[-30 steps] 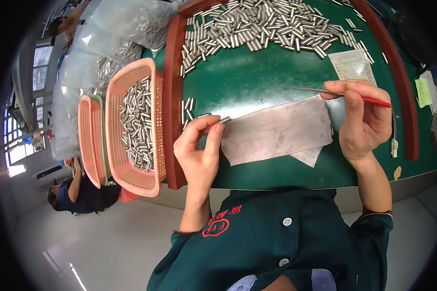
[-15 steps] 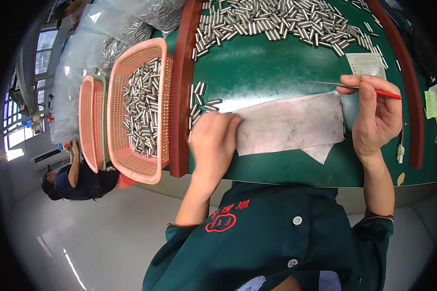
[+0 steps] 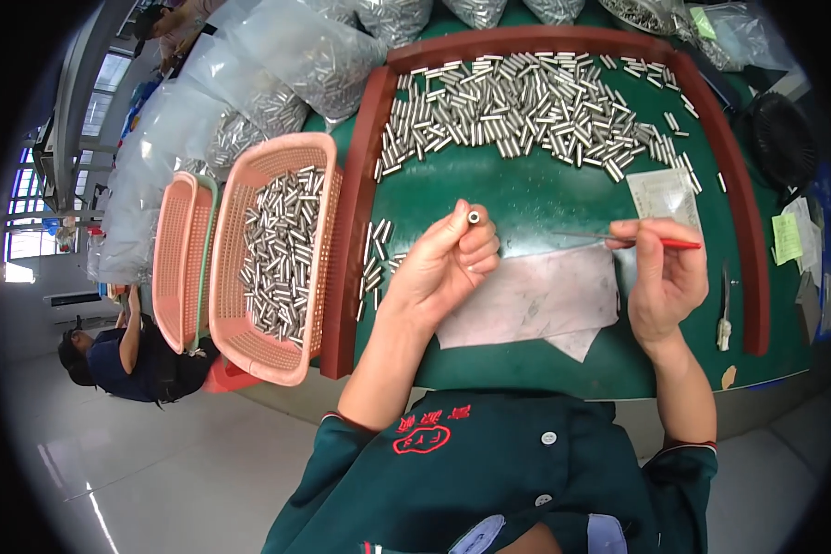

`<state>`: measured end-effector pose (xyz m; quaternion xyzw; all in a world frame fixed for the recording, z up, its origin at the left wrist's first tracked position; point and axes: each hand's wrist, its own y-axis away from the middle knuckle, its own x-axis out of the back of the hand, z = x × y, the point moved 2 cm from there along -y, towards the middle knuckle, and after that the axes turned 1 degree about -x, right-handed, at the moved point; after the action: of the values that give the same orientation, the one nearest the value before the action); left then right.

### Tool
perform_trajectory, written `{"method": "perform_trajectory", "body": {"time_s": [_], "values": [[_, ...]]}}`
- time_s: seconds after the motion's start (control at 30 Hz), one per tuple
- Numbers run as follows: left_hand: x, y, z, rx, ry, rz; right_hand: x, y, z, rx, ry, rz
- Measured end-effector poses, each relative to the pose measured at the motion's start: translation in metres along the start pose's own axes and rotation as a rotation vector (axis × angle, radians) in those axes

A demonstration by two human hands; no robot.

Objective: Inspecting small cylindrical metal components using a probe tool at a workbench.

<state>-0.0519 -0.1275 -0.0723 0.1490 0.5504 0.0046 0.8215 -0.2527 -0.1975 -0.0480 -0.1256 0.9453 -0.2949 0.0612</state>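
My left hand [image 3: 441, 270] is closed around a small metal sleeve [image 3: 474, 219], whose round, hollow end points up between thumb and forefinger. In my right hand [image 3: 667, 277] I pinch a thin tool with a red handle [image 3: 681, 245] and a long, narrow metal shaft [image 3: 577, 234]. That shaft points left toward the sleeve and stays apart from it. Below and between my hands a stained, pale pink cloth [image 3: 545, 295] lies folded on the green table [image 3: 526, 369]. Several loose metal sleeves [image 3: 375, 245] lie left of my left hand, beside the wooden strip.
A large pile of metal sleeves [image 3: 526, 106] covers the table's far side, inside a red-brown wooden frame [image 3: 535, 39]. A pink basket [image 3: 231, 314] of sleeves stands left. Filled plastic bags [image 3: 314, 69] line the back. A printed sheet [image 3: 665, 197] lies right. Another person [image 3: 138, 360] works far left.
My left hand has risen from the loose sleeves beside the wooden strip and moved right, with a sleeve in it. My right hand still holds the red-handled tool. The view has tilted farther up.
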Motion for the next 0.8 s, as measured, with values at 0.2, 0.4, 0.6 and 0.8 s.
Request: {"method": "perform_trajectory", "body": {"time_s": [0.2,0.4,0.6,0.8], "values": [[0.0083,-0.0036,0.0015,-0.097,-0.186,0.060,-0.0019,-0.0010,0.0048,-0.004,0.009,-0.039],[0.0088,-0.0029,0.0051,-0.118,-0.252,-0.021,-0.0046,0.0000,0.0053,0.027,0.025,-0.074],[0.0130,-0.0026,0.0049,-0.070,-0.140,-0.015,-0.0054,0.0008,0.0066,0.019,0.015,-0.054],[0.0125,-0.0024,0.0030,-0.123,-0.236,0.096,-0.0060,0.0005,0.0040,0.045,-0.004,-0.064]]}}
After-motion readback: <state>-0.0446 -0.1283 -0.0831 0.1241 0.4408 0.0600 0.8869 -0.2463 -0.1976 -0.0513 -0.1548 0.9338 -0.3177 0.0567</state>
